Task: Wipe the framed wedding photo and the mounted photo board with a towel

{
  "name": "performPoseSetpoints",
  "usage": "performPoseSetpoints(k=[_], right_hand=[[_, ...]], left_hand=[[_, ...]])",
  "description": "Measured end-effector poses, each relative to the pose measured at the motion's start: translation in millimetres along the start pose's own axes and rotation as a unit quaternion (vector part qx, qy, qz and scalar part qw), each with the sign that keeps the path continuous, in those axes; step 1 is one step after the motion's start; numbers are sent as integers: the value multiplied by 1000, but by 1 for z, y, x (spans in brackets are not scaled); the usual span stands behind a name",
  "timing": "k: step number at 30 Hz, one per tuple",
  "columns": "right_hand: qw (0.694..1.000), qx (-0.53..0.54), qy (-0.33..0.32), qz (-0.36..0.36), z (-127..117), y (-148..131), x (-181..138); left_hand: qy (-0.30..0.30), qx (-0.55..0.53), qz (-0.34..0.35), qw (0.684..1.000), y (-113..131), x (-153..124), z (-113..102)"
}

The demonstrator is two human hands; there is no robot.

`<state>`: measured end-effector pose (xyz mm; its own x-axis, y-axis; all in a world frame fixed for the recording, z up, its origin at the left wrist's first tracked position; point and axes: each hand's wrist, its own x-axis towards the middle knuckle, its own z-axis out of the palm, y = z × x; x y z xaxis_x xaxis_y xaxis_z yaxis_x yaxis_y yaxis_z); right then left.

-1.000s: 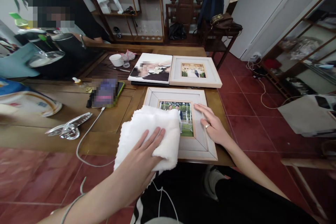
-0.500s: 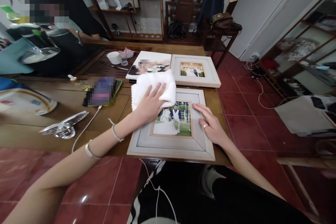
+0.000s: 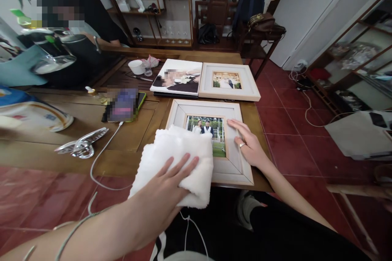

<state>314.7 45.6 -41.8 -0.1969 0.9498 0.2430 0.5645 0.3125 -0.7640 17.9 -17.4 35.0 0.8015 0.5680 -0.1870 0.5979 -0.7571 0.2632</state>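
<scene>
A pale wooden picture frame [image 3: 234, 110] with a wedding photo lies flat at the near edge of the wooden table [image 3: 55, 153]. My left hand [image 3: 165, 185] presses flat, fingers spread, on a fluffy white cloth [image 3: 176, 153] that covers the frame's near left corner. My right hand [image 3: 249, 142], with a ring on one finger, lies open and flat on the frame's right border.
Behind lie a second framed photo [image 3: 228, 81] and a frameless print [image 3: 177, 77]. A phone [image 3: 122, 104] with a white cable, a silver hair clip [image 3: 81, 144], a white cup [image 3: 136, 66] and a plate [image 3: 36, 118] sit to the left. Another person sits at the far left.
My left hand slid the cloth from the frame's near left up to its far left corner, then back toward me to the near left. My right hand stayed on the right border.
</scene>
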Motion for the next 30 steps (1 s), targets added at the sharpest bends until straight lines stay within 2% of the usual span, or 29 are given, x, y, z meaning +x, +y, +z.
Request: performPoseSetpoints(k=[3,7,14,16,18,21,25,27,30], right_hand=[[1000,-3,-4,-4,0,0,0],[1000,-6,-10,-16,0,3,0],[1000,2,-5,-30,-1,4,-1],[1000,10,8,-18,-1,3,0],[999,22,27,-9,-2,1,2],[998,43,49,-3,-2,0,6],[997,49,56,10,-1,3,7],[997,47,59,11,1,3,6],[997,47,65,13,3,2,5]], left_hand=[[16,14,-27,999,-5,11,5],[46,55,-58,996,-28,42,6],[138,134,-101,976,-83,110,-10],[149,148,-111,971,-93,123,-13],[136,155,-113,972,-96,128,-15],[87,154,-103,979,-85,119,-14],[26,129,-73,989,-49,83,-4],[17,107,-46,993,-28,60,4],[36,78,-8,996,-2,30,15]])
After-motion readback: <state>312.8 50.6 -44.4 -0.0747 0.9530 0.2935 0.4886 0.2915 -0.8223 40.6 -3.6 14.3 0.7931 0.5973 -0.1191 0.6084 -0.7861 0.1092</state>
